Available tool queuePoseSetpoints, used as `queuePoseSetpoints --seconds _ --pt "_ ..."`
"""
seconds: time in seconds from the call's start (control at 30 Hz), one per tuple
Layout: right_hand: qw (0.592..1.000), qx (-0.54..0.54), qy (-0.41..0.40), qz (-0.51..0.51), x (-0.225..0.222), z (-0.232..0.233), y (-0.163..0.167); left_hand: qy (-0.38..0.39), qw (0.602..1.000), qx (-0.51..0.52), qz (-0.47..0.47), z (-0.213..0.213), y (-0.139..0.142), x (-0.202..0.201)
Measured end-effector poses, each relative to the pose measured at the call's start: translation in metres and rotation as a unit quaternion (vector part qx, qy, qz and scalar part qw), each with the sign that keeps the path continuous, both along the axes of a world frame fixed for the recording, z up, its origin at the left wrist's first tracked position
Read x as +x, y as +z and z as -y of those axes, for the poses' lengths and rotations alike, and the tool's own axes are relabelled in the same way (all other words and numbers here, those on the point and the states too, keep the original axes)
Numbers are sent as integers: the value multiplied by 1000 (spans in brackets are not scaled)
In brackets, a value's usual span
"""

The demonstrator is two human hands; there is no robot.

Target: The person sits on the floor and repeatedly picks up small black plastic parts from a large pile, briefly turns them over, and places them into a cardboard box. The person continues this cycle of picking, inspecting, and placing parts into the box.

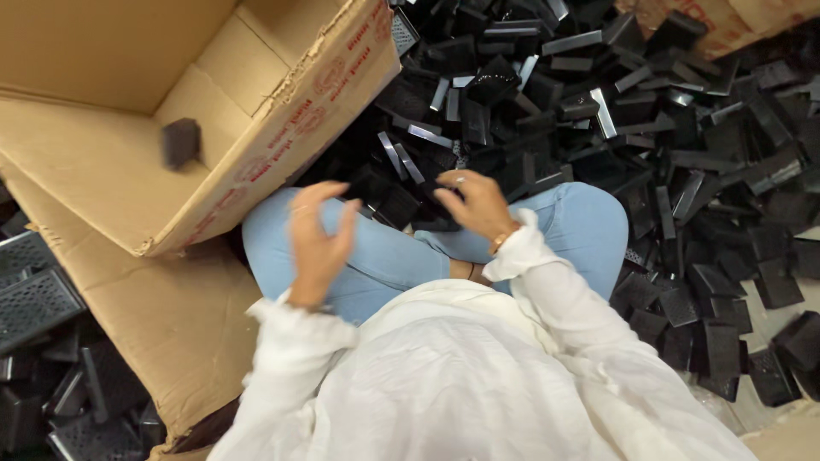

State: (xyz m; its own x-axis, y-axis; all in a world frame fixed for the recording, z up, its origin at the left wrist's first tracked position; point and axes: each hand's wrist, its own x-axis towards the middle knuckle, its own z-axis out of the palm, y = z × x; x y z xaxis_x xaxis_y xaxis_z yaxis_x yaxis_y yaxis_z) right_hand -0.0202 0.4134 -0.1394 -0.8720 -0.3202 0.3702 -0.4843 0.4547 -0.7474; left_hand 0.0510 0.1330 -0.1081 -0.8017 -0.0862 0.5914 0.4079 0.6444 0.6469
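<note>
I sit cross-legged in blue jeans and a white top. My left hand (318,242) hovers over my left knee, fingers curled apart, holding nothing. My right hand (475,203) reaches down onto a black plastic part (431,218) at the near edge of a big heap of black plastic parts (615,111); whether it grips one I cannot tell. One small black part (181,142), blurred, is inside the open cardboard box (282,128) at my left.
The box lies tilted with its flaps open, on cardboard sheet (162,316). More black perforated parts (34,299) lie at the far left. Another cardboard box (726,21) stands at the top right. Pale floor shows at the right edge.
</note>
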Motion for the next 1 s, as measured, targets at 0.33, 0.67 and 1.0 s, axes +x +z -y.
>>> queuePoseSetpoints --seconds 0.33,0.67,1.0 --pt "989 86 -118 16 -138 -12 -33 -48 982 174 50 -22 -83 -169" --pt "952 283 -119 17 -233 77 -46 45 968 209 129 -12 -131 -185" --pt "986 28 -158 35 -160 -17 -47 -52 930 296 212 -30 -144 -175"
